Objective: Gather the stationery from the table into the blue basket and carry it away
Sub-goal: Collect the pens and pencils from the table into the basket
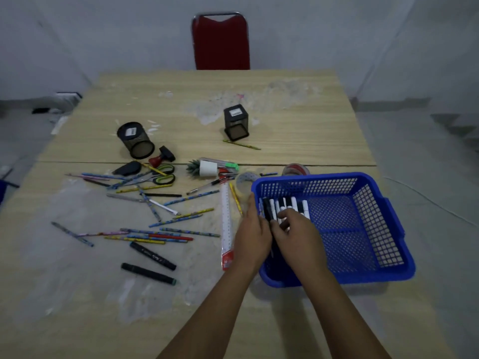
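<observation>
Blue basket (363, 275) sits at the right of centre on the wooden table (285, 99), near the table's right edge. Inside it, along its left wall, lies a row of black-and-white markers (285, 206), side by side.

Left hand (255, 229) is at the basket's left rim, fingers reaching over the rim against the leftmost markers; whether they curl round one I cannot tell, since the fingertips are hidden. Right hand (298, 235) is inside the basket, over the near ends of the markers, fingers bent and resting on them; a firm grip is not visible, cannot tell. The two hands touch each other.

Still on the table, left of the basket:
- clear ruler (226, 224) with a red end, lying lengthwise just beside the left hand;
- scattered pencils (166, 233) in the centre-left of the frame;
- two black markers (150, 263) lower down, well apart from the basket;
- green-handled scissors (158, 176);
- a red stamp (160, 158) with a black handle;
- small pineapple-shaped item (204, 168) and pens beside it.

Tape rolls (246, 181) lie just behind the basket's far left corner.

Round mesh pen cup (136, 139) lies on its side, upper left of the clutter. Square mesh pen cup (236, 123) is tipped over near the table centre, one pencil (241, 145) just in front of it.

Red chair (220, 42) stands at the far end of the table, top centre.
</observation>
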